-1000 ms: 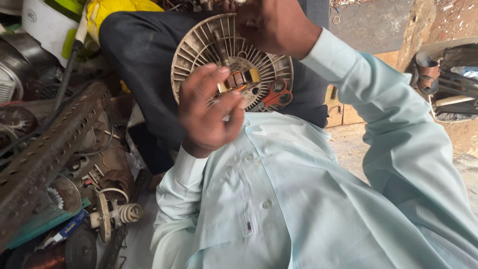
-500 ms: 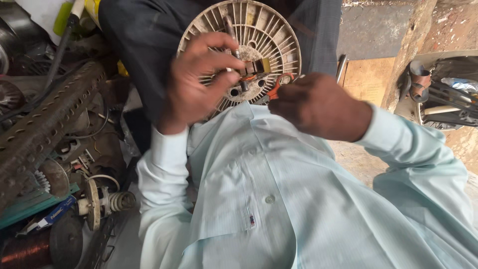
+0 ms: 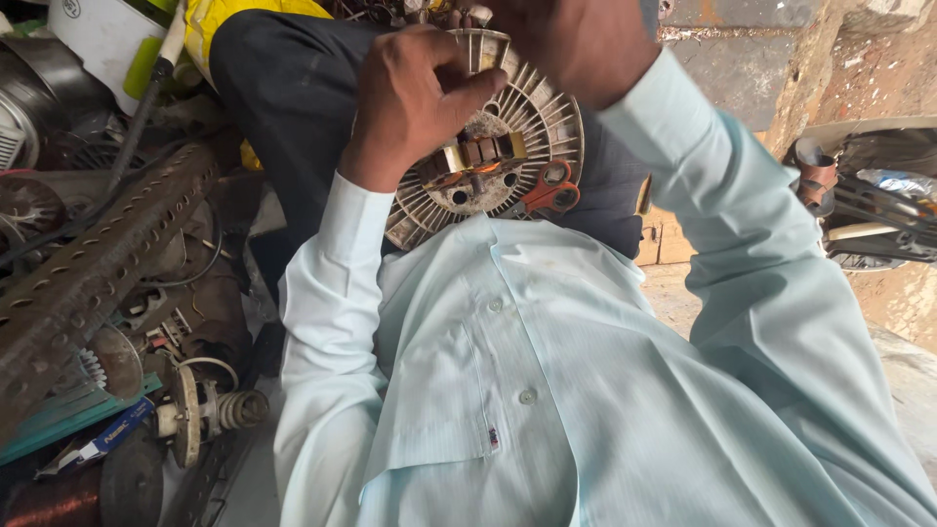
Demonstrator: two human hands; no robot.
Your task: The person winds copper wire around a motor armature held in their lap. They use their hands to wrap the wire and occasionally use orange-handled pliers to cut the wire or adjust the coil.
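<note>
A round, pale finned disc with a core of copper-coloured metal blocks leans on my lap against dark trousers. My left hand is curled over the disc's upper left part, the thumb pressed near its top. My right hand is raised above the disc at the frame's top edge, and its fingers are cut off from view. Orange-handled scissors lie on the disc's lower right, just above my pale green shirt.
To my left lies a heap of metal parts: a perforated angle bar, a small motor shaft with a coil, a copper wire spool, a white bucket. More scrap sits at the right by a stone wall.
My right hand has lifted from beside the scissors to above the disc. My left hand has shifted from lying across the disc's centre to its upper left part.
</note>
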